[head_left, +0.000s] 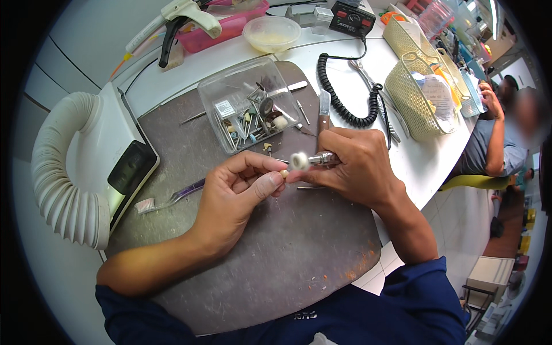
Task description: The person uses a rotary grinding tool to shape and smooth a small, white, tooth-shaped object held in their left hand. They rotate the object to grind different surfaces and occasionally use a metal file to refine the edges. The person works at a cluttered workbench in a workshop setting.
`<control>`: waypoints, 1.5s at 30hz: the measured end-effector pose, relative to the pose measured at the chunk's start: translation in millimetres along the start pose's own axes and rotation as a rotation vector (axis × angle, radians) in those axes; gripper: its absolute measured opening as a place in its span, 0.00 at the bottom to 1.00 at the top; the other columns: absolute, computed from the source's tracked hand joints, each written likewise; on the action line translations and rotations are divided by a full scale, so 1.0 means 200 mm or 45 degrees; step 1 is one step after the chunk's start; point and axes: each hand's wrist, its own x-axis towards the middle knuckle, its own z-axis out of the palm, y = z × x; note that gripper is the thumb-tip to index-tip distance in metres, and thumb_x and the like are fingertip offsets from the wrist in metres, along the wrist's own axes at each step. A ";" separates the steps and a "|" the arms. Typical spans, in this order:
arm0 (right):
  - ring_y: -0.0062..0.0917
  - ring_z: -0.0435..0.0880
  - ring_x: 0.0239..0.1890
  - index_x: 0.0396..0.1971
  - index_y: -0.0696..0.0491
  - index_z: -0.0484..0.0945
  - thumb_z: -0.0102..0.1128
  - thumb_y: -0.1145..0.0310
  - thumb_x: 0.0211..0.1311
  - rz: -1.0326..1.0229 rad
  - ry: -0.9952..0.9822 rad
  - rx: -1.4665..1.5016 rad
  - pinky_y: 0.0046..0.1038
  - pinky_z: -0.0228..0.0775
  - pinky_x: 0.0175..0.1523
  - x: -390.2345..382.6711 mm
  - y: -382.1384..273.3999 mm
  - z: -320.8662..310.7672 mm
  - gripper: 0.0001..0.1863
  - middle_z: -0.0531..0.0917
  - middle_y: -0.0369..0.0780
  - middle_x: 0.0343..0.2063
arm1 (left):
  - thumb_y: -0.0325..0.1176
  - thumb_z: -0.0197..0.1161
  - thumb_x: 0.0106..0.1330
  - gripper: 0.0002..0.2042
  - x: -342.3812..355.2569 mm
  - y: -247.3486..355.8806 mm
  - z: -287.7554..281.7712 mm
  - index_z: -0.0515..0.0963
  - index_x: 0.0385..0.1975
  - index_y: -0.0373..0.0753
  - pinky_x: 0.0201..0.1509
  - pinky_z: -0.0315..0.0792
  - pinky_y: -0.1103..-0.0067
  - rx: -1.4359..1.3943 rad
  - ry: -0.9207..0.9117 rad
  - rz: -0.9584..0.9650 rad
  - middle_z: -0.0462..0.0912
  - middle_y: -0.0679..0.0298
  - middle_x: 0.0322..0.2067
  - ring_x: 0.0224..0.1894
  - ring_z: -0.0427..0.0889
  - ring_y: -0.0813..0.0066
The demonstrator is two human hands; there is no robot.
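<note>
My left hand (238,192) pinches a small cream tooth-shaped piece (284,173) between thumb and fingertips. My right hand (359,169) grips a silver rotary handpiece (324,158), whose white, blurred polishing wheel (298,161) is beside that piece; whether they touch I cannot tell. Both hands are over a worn grey work board (287,247). Just beyond them sits a clear plastic box (213,86) of assorted burs and polishing tips, with small cream pieces (267,147) by its near edge. A wooden-handled knife (324,109) lies behind my right hand. A toothbrush (178,197) lies left of my left hand.
A white unit with ribbed hose (63,161) stands left. Behind are a glue gun (190,20), pink tray (241,40), round tub (271,33), black control box (352,20) with coiled cord (325,92). Mesh baskets (402,103) stand right; another person (491,144) sits beyond.
</note>
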 end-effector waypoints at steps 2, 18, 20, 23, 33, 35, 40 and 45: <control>0.31 0.79 0.15 0.14 0.53 0.72 0.72 0.46 0.49 0.001 0.001 0.007 0.32 0.66 0.19 0.00 0.00 0.01 0.26 0.76 0.37 0.13 | 0.26 0.63 0.67 0.08 0.00 -0.01 -0.01 0.78 0.44 0.34 0.47 0.73 0.84 0.010 0.005 0.001 0.82 0.63 0.38 0.40 0.78 0.82; 0.23 0.69 0.10 0.13 0.53 0.69 0.79 0.42 0.34 -0.041 0.044 0.007 0.27 0.59 0.16 0.00 -0.01 0.02 0.32 0.71 0.35 0.09 | 0.27 0.65 0.65 0.07 0.00 0.02 -0.01 0.76 0.39 0.36 0.49 0.72 0.82 0.015 -0.043 -0.047 0.80 0.65 0.37 0.41 0.78 0.81; 0.23 0.70 0.10 0.12 0.53 0.68 0.79 0.42 0.34 -0.038 0.025 -0.030 0.27 0.59 0.16 -0.01 -0.01 0.03 0.32 0.71 0.35 0.09 | 0.27 0.65 0.65 0.07 0.00 0.02 -0.01 0.76 0.38 0.36 0.48 0.72 0.82 0.009 -0.047 -0.046 0.80 0.64 0.37 0.40 0.78 0.81; 0.26 0.73 0.10 0.12 0.53 0.69 0.76 0.40 0.38 -0.014 -0.021 -0.074 0.29 0.62 0.17 -0.01 -0.02 0.03 0.32 0.73 0.37 0.10 | 0.27 0.65 0.65 0.07 0.00 0.02 -0.02 0.76 0.38 0.36 0.47 0.72 0.82 -0.003 -0.060 -0.054 0.80 0.64 0.37 0.39 0.77 0.80; 0.34 0.78 0.12 0.14 0.54 0.72 0.69 0.38 0.47 0.001 -0.113 -0.089 0.33 0.67 0.18 -0.01 -0.02 0.03 0.31 0.76 0.40 0.11 | 0.26 0.64 0.65 0.05 0.00 0.02 -0.01 0.76 0.37 0.36 0.46 0.72 0.82 -0.025 -0.037 -0.052 0.81 0.64 0.36 0.38 0.77 0.80; 0.34 0.78 0.12 0.14 0.54 0.72 0.69 0.39 0.48 -0.007 -0.118 -0.082 0.33 0.67 0.18 -0.01 -0.03 0.03 0.31 0.76 0.40 0.11 | 0.26 0.64 0.65 0.05 0.00 0.02 -0.01 0.75 0.36 0.37 0.46 0.71 0.82 -0.028 -0.060 -0.020 0.81 0.64 0.36 0.38 0.77 0.81; 0.32 0.78 0.13 0.15 0.54 0.72 0.69 0.40 0.48 0.033 -0.159 -0.128 0.32 0.67 0.19 -0.01 -0.03 0.03 0.30 0.77 0.38 0.13 | 0.27 0.64 0.66 0.04 0.00 0.00 -0.03 0.77 0.37 0.35 0.46 0.73 0.85 -0.031 -0.056 0.015 0.83 0.63 0.36 0.39 0.80 0.83; 0.32 0.79 0.14 0.14 0.54 0.72 0.69 0.39 0.47 -0.018 -0.148 -0.124 0.31 0.67 0.19 -0.01 -0.02 0.03 0.30 0.76 0.38 0.13 | 0.26 0.63 0.66 0.04 0.01 -0.01 -0.02 0.76 0.37 0.35 0.46 0.73 0.84 -0.040 -0.063 -0.007 0.82 0.63 0.37 0.39 0.79 0.82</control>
